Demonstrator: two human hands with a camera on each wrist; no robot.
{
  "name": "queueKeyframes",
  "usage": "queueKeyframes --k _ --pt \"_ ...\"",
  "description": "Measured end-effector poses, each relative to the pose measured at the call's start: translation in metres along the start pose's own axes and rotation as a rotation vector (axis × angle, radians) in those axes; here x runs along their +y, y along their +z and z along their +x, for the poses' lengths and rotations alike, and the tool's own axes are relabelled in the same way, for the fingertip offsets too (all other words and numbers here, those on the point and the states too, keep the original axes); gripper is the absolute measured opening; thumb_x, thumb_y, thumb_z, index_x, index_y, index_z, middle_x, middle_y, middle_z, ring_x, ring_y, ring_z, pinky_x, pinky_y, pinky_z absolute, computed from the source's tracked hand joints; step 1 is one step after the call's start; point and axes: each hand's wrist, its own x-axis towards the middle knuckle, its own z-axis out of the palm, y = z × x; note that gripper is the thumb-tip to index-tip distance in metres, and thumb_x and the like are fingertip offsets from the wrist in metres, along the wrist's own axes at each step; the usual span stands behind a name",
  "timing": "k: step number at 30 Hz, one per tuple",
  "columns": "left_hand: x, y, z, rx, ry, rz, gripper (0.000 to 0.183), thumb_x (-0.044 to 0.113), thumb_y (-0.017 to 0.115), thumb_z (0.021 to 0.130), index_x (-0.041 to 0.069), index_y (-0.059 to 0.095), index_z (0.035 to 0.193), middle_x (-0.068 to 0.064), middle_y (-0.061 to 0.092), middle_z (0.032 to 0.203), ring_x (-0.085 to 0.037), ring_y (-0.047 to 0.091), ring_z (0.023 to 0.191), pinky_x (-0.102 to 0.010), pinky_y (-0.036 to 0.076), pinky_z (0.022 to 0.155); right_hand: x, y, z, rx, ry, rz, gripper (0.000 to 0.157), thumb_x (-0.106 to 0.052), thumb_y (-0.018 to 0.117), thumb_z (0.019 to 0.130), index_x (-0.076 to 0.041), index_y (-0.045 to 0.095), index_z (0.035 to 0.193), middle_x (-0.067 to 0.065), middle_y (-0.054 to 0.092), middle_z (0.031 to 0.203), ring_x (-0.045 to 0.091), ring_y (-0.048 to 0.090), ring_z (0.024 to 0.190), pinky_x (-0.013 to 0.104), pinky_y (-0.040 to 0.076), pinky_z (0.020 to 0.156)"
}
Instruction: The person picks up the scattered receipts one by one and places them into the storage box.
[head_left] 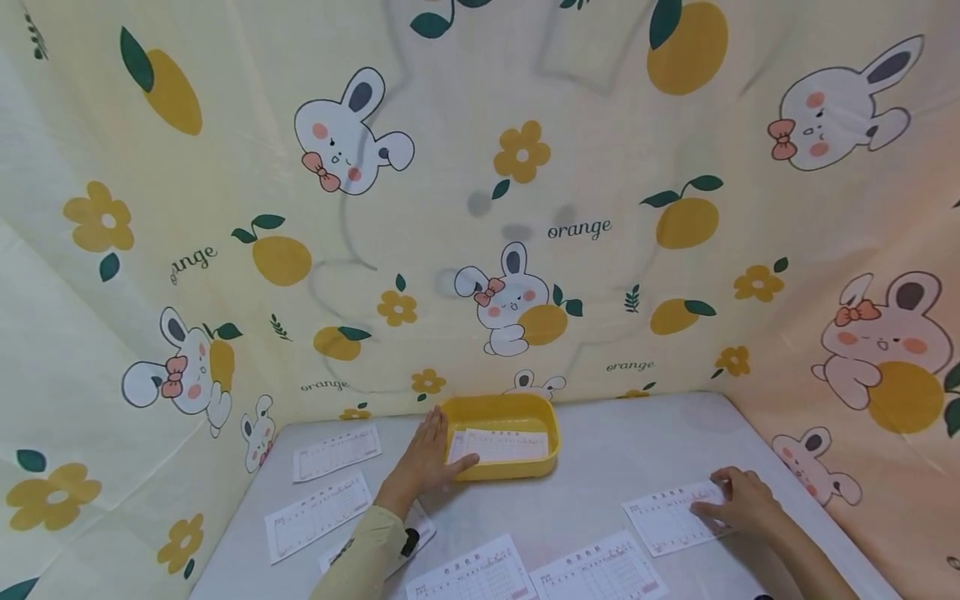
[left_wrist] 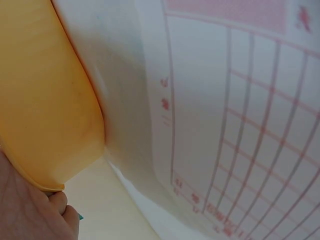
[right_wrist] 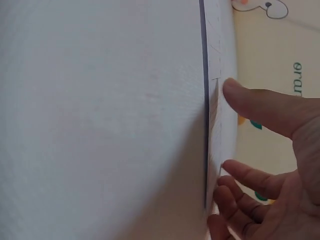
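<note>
A yellow plastic tray (head_left: 557,433) sits toward the back of the table, with a printed slip (head_left: 501,445) lying inside. My left hand (head_left: 426,462) rests against its left side, fingers extended along the wall and thumb reaching over the front corner. The tray's wall (left_wrist: 50,90) fills the upper left of the left wrist view, beside the hand (left_wrist: 30,205). On the right, my right hand (head_left: 750,504) touches the right end of another printed slip (head_left: 667,521). In the right wrist view the thumb and fingers (right_wrist: 260,107) are spread apart at that paper, seen nearly edge-on.
Two slips (head_left: 337,452) (head_left: 318,517) lie at the table's left. Another slip (head_left: 420,533) is partly covered by my left forearm. Two more (head_left: 476,575) (head_left: 596,571) lie along the front. A patterned cloth (head_left: 480,208) with rabbits and oranges surrounds the table (head_left: 592,467).
</note>
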Motion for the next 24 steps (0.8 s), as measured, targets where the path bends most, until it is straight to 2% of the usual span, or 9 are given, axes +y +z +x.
queueKeyframes --k 6,11,18,24 --pt "0.0002 0.0 -0.0005 0.01 0.007 -0.009 0.118 0.078 0.058 0.095 -0.002 0.014 0.17 -0.019 0.004 0.18 -0.037 0.008 0.167 -0.054 0.017 0.134 -0.0019 -0.0007 -0.0022 -0.014 0.054 -0.023 0.086 -0.054 0.093 0.077 0.012 0.058 0.119 0.022 0.057 0.101 0.038 0.057 0.094 0.059 0.048 0.079" --pt "0.0024 -0.0018 -0.0023 0.008 0.007 -0.009 0.117 0.077 0.058 0.096 -0.001 0.013 0.17 -0.019 0.004 0.18 -0.036 0.006 0.167 -0.054 0.016 0.134 -0.0025 -0.0009 -0.0024 -0.033 0.08 -0.017 0.088 -0.058 0.093 0.077 0.011 0.059 0.12 0.024 0.057 0.103 0.039 0.057 0.095 0.061 0.047 0.081" --pt "0.0016 0.0 -0.0012 0.006 0.004 0.007 0.117 0.078 0.057 0.096 -0.001 0.013 0.17 -0.018 0.003 0.18 -0.036 0.006 0.167 -0.054 0.016 0.134 -0.0011 0.0003 -0.001 -0.029 0.089 -0.015 0.098 -0.061 0.093 0.075 0.016 0.057 0.124 0.027 0.057 0.105 0.043 0.057 0.098 0.064 0.048 0.084" --pt "0.0023 -0.0013 -0.0025 0.002 0.0 0.002 0.116 0.078 0.056 0.096 -0.001 0.013 0.171 -0.018 0.002 0.18 -0.036 0.005 0.167 -0.054 0.015 0.134 -0.003 -0.0001 -0.0008 -0.031 0.081 -0.015 0.094 -0.06 0.092 0.077 0.016 0.059 0.123 0.029 0.057 0.107 0.047 0.058 0.101 0.068 0.049 0.087"
